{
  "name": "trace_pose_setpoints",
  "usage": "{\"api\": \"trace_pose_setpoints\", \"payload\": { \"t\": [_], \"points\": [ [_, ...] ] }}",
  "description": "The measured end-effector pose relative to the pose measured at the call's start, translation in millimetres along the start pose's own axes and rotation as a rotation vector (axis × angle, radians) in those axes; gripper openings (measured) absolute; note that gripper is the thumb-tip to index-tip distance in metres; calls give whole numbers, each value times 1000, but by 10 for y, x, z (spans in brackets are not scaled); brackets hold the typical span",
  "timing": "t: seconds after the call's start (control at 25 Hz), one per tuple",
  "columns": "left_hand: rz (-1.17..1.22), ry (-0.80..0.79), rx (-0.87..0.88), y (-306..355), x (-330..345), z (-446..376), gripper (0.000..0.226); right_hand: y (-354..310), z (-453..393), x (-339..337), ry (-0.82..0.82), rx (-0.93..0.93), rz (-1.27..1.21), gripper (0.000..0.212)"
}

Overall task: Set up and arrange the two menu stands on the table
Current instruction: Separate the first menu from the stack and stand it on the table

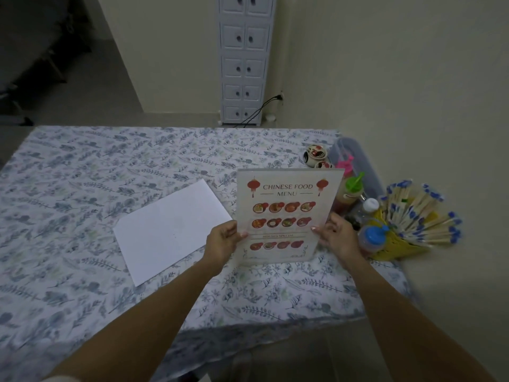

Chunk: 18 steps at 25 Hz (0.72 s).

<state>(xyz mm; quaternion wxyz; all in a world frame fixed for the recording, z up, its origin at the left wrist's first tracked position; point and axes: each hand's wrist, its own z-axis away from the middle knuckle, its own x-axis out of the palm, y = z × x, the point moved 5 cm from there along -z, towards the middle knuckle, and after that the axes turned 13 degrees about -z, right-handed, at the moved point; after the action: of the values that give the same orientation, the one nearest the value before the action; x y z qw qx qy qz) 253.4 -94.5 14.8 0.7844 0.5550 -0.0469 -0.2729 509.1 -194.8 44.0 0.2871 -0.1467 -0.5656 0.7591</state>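
Here, a person's left hand (223, 238) and right hand (337, 235) pinch the side edges of a clear acrylic stand holding a printed Chinese food menu (286, 213), steadying it upright on the floral-clothed worktop (82, 188). Its long axis runs vertically and its face points toward the person. A blank white sheet (170, 230), perhaps the second menu, lies flat just left.

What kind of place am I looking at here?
Probably a small eatery's dining table, perhaps staged in a home: both hands hold an upright Chinese food menu stand, with sauce bottles and a yellow basket of wrapped chopsticks beside it on the floral tablecloth.
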Motion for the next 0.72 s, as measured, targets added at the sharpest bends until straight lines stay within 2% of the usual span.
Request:
{"api": "trace_pose_setpoints", "payload": {
  "t": [0.16,0.32,0.48,0.6,0.72],
  "points": [
    [14,16,-25,-102,33,18,25,143,-10,-84,37,-21,13,15],
    [-76,7,-11,-65,6,23,21,254,58,-87,164,-104,179,11],
    [-196,15,46,-114,-56,78,17,406,268,-31,292,-178,316,35],
    [-273,62,59,-178,-180,112,22,453,510,85,356,-330,525,35],
    [-334,97,99,-250,-363,154,23,475,749,341,302,-452,613,28]
  ]
}}
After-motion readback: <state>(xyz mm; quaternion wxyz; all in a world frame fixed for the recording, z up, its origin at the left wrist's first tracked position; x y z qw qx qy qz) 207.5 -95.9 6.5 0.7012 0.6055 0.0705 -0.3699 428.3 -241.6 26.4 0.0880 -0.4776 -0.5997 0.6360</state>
